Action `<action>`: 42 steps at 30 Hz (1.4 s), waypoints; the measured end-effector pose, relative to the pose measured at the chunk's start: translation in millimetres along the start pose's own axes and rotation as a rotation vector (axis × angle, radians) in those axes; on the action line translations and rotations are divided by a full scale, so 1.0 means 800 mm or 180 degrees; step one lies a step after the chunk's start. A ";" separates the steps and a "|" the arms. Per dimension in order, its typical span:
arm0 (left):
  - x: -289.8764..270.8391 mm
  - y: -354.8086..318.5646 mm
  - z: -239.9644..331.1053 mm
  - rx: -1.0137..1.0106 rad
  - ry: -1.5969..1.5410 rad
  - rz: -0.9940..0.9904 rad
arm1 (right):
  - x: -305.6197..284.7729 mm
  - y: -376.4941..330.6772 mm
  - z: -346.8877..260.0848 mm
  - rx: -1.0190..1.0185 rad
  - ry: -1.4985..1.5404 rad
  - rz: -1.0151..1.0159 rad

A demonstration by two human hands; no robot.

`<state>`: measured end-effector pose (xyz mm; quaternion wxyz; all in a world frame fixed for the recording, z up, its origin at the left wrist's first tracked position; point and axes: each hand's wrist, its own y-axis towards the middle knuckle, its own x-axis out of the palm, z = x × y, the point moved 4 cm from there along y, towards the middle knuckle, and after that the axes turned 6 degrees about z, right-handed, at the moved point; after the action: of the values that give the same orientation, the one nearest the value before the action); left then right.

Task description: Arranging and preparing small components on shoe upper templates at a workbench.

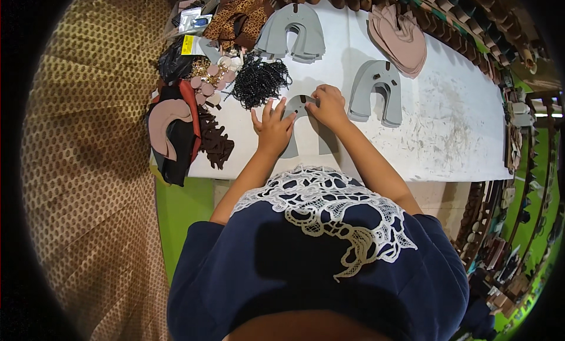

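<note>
A grey U-shaped flat piece (292, 145) lies on the white tabletop in front of me, its curve away from me and a small dark brown tab (303, 99) at the top. My left hand (274, 128) rests on the left side of its curve, fingers spread. On the right side, my right hand (328, 105) is bent with its fingertips closed against the piece near the tab. Anything small between those fingertips is hidden. To the right is a stack of similar grey pieces (358, 99), its top one bearing dark brown tabs.
Another grey stack (307, 27) lies farther back, near pink pieces (400, 40). Left of my hands are a heap of black cords (259, 82), pink discs (207, 89), dark brown strips (215, 142) and a black bag (175, 61). Shoe racks (471, 29) line the right. A patterned curtain (100, 164) hangs left.
</note>
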<state>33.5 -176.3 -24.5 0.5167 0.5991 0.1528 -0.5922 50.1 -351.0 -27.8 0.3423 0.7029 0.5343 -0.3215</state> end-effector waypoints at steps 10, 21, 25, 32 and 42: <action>0.000 -0.014 0.003 -0.0006 0.0120 -0.0069 | 0.000 0.027 -0.014 0.0015 -0.0011 -0.1387; 0.003 -0.010 0.012 -0.0068 0.0456 -0.0362 | 0.013 0.028 -0.020 0.0696 0.0009 -0.1616; 0.002 -0.016 0.012 -0.0104 0.0544 -0.0415 | 0.006 0.026 -0.033 0.1019 0.0103 -0.1790; 0.002 -0.023 0.013 -0.0212 0.0367 -0.0510 | 0.056 0.055 0.014 0.0631 0.0355 -0.2362; 0.003 -0.029 0.008 -0.0346 0.0187 -0.0562 | 0.018 0.050 -0.053 0.0262 -0.0870 -0.2068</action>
<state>12.1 -172.2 -35.2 0.4895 0.5715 0.2519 -0.6085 95.4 -315.9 -10.3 0.2619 0.4600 0.6658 -0.5259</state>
